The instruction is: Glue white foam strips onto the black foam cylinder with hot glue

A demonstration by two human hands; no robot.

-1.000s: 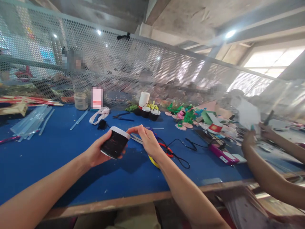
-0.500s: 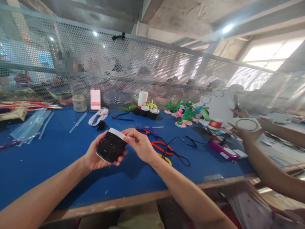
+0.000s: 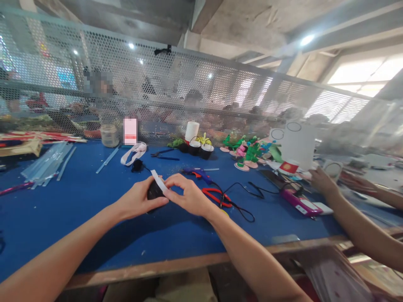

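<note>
At the far left of the blue felt-covered worktable [image 3: 63,209] lies a loose bundle of clear glue sticks [image 3: 47,163], and behind them, against the perforated metal screen [image 3: 220,84], stands a small glass jar [image 3: 109,135]. Nearer the middle, the left hand [image 3: 138,201] is closed around a small black cylindrical cup [image 3: 154,192], cradling it from the left and below just above the table. A white paper strip [image 3: 158,181] runs along the cup's rim, one end standing free at the upper left. The right hand [image 3: 187,197] pinches the strip's other end against the cup between thumb and forefinger. Judging from this, the band is only partly laid on: one end is held down, the rest is not yet pressed flat around the rim. Just right of the hands lie a blue glue gun [image 3: 197,173] and red-handled scissors [image 3: 215,195] with a black cord [image 3: 242,201]. Farther back stand finished black cups with handles [image 3: 200,149] and green and pink foam ornaments [image 3: 248,153]. At the right edge a co-worker's hand [image 3: 321,182] holds white paper [image 3: 297,142].
</note>
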